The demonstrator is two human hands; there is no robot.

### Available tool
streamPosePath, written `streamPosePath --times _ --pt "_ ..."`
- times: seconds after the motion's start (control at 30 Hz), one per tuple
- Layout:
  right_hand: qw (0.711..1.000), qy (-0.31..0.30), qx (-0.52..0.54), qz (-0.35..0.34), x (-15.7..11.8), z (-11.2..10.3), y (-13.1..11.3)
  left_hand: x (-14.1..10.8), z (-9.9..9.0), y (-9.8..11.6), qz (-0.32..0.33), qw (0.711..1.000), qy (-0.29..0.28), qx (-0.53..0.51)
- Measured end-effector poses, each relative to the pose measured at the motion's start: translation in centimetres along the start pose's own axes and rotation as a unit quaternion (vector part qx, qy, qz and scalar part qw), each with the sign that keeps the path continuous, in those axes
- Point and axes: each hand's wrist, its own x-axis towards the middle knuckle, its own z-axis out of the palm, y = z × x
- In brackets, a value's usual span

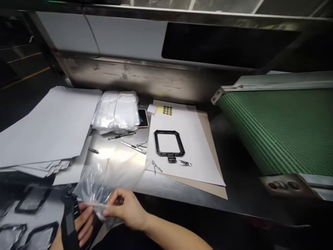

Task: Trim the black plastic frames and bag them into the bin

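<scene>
In the head view, my left hand (pixel 84 224) is at the lower left with its fingers curled by a black plastic frame (pixel 69 222), which stands nearly edge-on; part of that hand is hidden behind the frame. A clear plastic bag (pixel 95 184) spreads over the table edge just above. Its gathered edge is pinched between the thumb and forefinger of my right hand (pixel 125 210), and my left fingertips touch the same edge. Farther off, another black frame (pixel 169 153) lies flat on white paper (pixel 197 146), with small metal tweezers or clippers (pixel 157 166) close by.
A stack of clear bags (pixel 117 111) sits beside a phone (pixel 143 118). Large white sheets (pixel 52 128) lie left; below them are several bagged black frames (pixel 32 199). A pen (pixel 121 136) and a knife (pixel 132 147) lie mid-table. A green conveyor belt (pixel 281 128) stands right.
</scene>
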Motion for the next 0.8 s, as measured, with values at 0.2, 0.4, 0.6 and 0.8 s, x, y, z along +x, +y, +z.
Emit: streamPosePath --times 0.2,0.4,0.6,0.8 --pt "0.997 -0.032 -0.067 0.004 -1.4 -0.5 1.0 -2.7 -0.2 -0.4 -0.022 0.998 -0.023 -0.062" --pt "0.959 -0.116 -0.251 -0.06 -2.9 -0.6 1.5 -3.4 1.3 -1.9 -0.035 0.997 -0.041 -0.049" --pt "0.99 -0.062 -0.11 -0.06 -2.9 -1.3 2.0 -3.6 0.9 -2.0 -0.035 0.997 -0.051 -0.037" --pt "0.994 -0.052 -0.091 -0.017 -2.7 -0.4 2.6 -3.4 -0.3 -1.0 0.005 0.999 -0.034 -0.022"
